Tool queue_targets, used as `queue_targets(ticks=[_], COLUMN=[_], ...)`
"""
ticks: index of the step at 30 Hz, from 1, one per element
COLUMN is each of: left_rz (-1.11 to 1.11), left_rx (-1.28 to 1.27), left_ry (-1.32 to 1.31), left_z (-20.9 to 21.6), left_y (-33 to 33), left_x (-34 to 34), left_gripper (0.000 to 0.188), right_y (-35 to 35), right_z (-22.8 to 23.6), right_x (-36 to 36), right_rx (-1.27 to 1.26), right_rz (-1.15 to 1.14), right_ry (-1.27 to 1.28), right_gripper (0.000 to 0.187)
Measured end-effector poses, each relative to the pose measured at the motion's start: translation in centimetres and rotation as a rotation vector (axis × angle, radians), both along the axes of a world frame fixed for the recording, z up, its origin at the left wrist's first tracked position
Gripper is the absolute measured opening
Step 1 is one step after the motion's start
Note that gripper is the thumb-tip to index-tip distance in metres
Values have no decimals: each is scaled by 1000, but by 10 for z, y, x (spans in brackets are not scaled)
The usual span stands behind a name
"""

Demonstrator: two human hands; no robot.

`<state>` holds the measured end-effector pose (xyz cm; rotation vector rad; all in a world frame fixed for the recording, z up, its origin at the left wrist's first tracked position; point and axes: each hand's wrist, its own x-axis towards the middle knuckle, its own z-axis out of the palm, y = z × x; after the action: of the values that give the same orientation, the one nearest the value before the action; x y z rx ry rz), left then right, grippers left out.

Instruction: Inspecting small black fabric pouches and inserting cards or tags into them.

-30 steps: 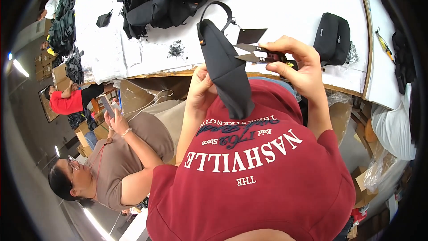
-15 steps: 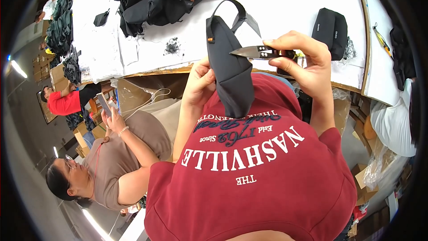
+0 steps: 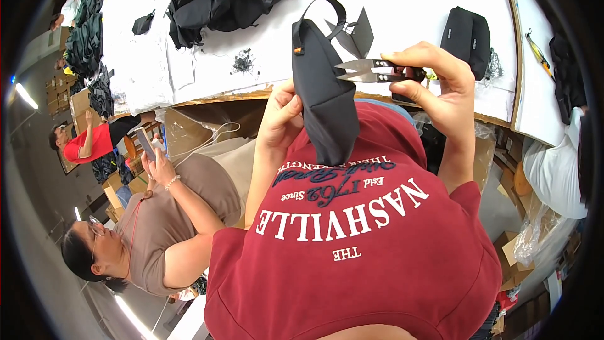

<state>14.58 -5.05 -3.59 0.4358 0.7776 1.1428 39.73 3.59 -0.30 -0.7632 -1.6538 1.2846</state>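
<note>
My left hand [image 3: 283, 116] is closed on the left side of a small black fabric pouch [image 3: 324, 97], held upright in front of my chest. A black strap loop [image 3: 336, 7] with a small orange tab stands at the pouch's top. In my right hand [image 3: 440, 85] I pinch a pair of thread snips [image 3: 377, 70] between thumb and fingers. The snips' two pointed blades are parted, their tips close to the pouch's right side; whether they touch it I cannot tell. Behind the strap a dark grey flat folded piece [image 3: 357, 34] shows against the white table.
On the white table [image 3: 402, 0] lie a heap of black bags [image 3: 220, 0], a clump of thread scraps [image 3: 243, 61], a small black piece [image 3: 143, 24] and black pouches [image 3: 465, 41]. A co-worker [image 3: 182, 226] holding a phone [image 3: 145, 144] is close at my left. Yellow-handled snips [image 3: 540, 56] lie far right.
The snips' blades have gone from closed to parted, and my right hand has shifted slightly right. The grey folded piece behind the strap shows more. The pouch has barely moved.
</note>
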Motion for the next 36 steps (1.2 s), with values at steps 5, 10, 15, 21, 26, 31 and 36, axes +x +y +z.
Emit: queue_targets(ticks=[5, 10, 15, 21, 26, 31, 36], left_rz=[11, -8, -1, -1, 4, 3, 6], left_rx=[-9, -16, -2, 8, -12, -10, -13], left_ry=[-18, -30, -33, -29, -51, -56, -66], left_z=[0, -1, -1, -3, -2, -3, -3], left_y=[-5, -7, -9, -11, -11, -11, -10], left_x=[-2, -4, -4, -3, 0, 1, 4], left_gripper=[39, 37, 38, 37, 38, 40, 39], right_y=[-4, -4, -3, -6, -5, -5, -4], right_z=[0, 5, 6, 4, 5, 2, 3], right_x=[-2, -4, -3, -2, -2, 3, 6], right_rx=[5, 49, 56, 53, 70, 58, 31], right_rz=[-11, -31, -35, -43, -31, -41, -32], right_ry=[-7, -22, -29, -19, -15, -17, -28], right_gripper=[30, 29, 28, 29, 29, 29, 31])
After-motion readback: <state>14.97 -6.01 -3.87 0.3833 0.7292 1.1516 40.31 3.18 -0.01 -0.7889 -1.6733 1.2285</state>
